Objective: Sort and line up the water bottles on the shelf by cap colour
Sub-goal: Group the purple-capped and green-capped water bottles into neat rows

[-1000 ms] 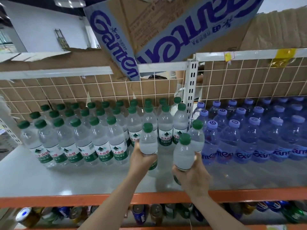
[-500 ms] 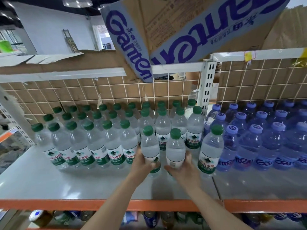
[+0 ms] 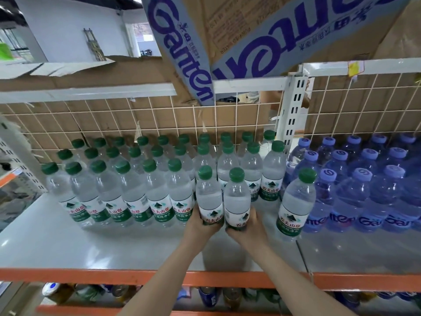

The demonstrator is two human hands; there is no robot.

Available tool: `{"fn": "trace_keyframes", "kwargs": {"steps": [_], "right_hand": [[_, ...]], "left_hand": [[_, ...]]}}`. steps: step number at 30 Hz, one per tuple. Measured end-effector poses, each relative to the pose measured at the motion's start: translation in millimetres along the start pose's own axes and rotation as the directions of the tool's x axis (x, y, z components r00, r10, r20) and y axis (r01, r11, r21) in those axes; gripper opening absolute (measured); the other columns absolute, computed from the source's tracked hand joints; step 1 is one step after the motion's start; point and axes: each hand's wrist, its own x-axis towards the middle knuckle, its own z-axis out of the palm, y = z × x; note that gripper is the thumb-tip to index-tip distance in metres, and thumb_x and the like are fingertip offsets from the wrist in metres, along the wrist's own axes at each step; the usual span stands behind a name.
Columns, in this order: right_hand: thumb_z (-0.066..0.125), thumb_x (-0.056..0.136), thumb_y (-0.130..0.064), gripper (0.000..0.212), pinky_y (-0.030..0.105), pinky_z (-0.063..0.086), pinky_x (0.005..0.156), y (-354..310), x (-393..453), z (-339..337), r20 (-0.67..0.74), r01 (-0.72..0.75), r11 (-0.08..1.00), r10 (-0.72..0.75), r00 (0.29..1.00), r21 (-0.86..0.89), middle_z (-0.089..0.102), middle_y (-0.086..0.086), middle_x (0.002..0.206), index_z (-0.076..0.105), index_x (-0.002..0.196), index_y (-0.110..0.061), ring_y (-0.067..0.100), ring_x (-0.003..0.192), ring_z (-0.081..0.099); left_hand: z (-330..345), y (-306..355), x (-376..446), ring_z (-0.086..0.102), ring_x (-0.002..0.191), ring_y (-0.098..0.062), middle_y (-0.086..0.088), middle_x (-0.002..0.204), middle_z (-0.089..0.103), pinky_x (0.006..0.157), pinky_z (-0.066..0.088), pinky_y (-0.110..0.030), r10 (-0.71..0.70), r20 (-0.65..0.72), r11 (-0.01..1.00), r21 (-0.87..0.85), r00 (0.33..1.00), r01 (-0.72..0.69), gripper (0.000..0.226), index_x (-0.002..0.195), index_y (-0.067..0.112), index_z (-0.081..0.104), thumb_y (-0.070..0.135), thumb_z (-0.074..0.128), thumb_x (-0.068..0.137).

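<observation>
Two bottle bases point(image 3: 210, 221) behind gripping hands point(image 3: 198, 226)

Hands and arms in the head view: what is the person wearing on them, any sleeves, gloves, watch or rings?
Nothing is visible on them. The left hand and right hand are bare, without gloves. Both forearms are uncovered down to the bottom edge of the picture, so no sleeve shows. No watch, band or ring can be seen on the parts in view.
</observation>
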Motion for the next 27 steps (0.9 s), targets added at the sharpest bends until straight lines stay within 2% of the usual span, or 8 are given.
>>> {"fn": "trace_keyframes", "kwargs": {"steps": [3,8,11,13,16,21,24,27], "right_hand": [[0.074,0.060,-0.030,0.066,0.035,0.050,0.082,9.3,0.1,-1.7,0.014,-0.013,0.998,0.012,1.000,0.057,0.064,-0.015,0.106,0.040,0.117,-0.039,0.017,0.102,0.062],[0.079,0.070,-0.043,0.060,0.029,0.039,0.070,2.5,3.3,-10.7,-0.077,0.004,0.999,-0.008,0.997,-0.048,0.067,-0.005,0.109,0.045,0.116,-0.025,0.026,0.103,0.062],[0.077,0.072,-0.043,0.059,0.034,0.047,0.078,3.2,5.4,-8.1,-0.083,0.018,1.000,-0.018,0.996,0.003,0.066,-0.006,0.111,0.044,0.119,-0.028,0.024,0.104,0.062],[0.074,0.072,-0.040,0.059,0.036,0.050,0.083,7.9,5.5,-6.3,-0.048,0.023,0.999,-0.022,0.999,0.034,0.065,-0.009,0.112,0.042,0.122,-0.036,0.020,0.106,0.061],[0.070,0.071,-0.035,0.063,0.035,0.049,0.086,13.6,2.9,-4.0,-0.013,0.039,0.998,-0.038,0.999,0.046,0.062,-0.016,0.114,0.037,0.125,-0.044,0.012,0.108,0.059],[0.076,0.075,-0.037,0.060,0.031,0.048,0.083,9.3,5.8,0.6,-0.059,0.087,0.989,-0.080,0.995,0.116,0.060,-0.020,0.113,0.041,0.124,-0.040,0.005,0.106,0.056],[0.077,0.075,-0.028,0.061,0.026,0.044,0.081,5.0,7.5,5.4,-0.088,0.114,0.980,-0.101,0.991,0.162,0.059,-0.021,0.113,0.043,0.124,-0.040,0.001,0.105,0.054],[0.074,0.075,-0.024,0.061,0.032,0.050,0.086,5.9,9.5,10.0,-0.105,0.143,0.976,-0.126,0.986,0.166,0.056,-0.014,0.117,0.043,0.126,-0.037,0.001,0.108,0.053]], "left_hand": [[2.0,-4.1,-1.1,0.063,0.109,-0.015,0.007,0.118,0.066,0.089,0.054,-0.049,-0.011,-0.011,1.000,-0.020,1.000,0.011,0.083,0.126,0.034,0.048,0.032,0.085,0.052],[11.9,-4.6,-3.7,0.059,0.112,-0.019,0.003,0.122,0.060,0.091,0.051,-0.046,0.008,-0.121,0.997,0.075,0.993,0.001,0.078,0.114,0.043,0.042,0.037,0.087,0.050],[18.2,2.4,-12.8,0.052,0.117,-0.026,-0.006,0.129,0.051,0.091,0.048,-0.042,0.064,-0.210,0.976,0.218,0.976,-0.017,0.084,0.130,0.020,0.046,0.033,0.086,0.058],[24.3,3.9,-21.8,0.054,0.111,-0.029,-0.008,0.120,0.054,0.082,0.046,-0.036,0.076,-0.282,0.964,0.265,0.957,0.002,0.072,0.125,0.011,0.049,0.029,0.085,0.065],[28.5,-0.4,-28.1,0.057,0.100,-0.032,-0.008,0.106,0.059,0.075,0.044,-0.033,0.081,-0.324,0.968,0.250,0.943,0.003,0.053,0.111,0.008,0.051,0.025,0.082,0.071],[27.6,2.6,-23.9,0.051,0.115,-0.026,-0.007,0.128,0.051,0.088,0.045,-0.034,0.130,-0.371,0.951,0.310,0.920,-0.009,0.063,0.130,0.011,0.048,0.025,0.077,0.077],[31.1,6.0,-21.2,0.054,0.113,-0.031,-0.009,0.124,0.053,0.083,0.049,-0.039,0.123,-0.398,0.940,0.341,0.909,0.023,0.055,0.122,0.008,0.047,0.024,0.076,0.078],[33.1,9.0,-17.8,0.054,0.114,-0.034,-0.010,0.129,0.051,0.078,0.050,-0.042,0.133,-0.418,0.913,0.404,0.899,0.052,0.058,0.125,0.007,0.046,0.024,0.076,0.078]]}}
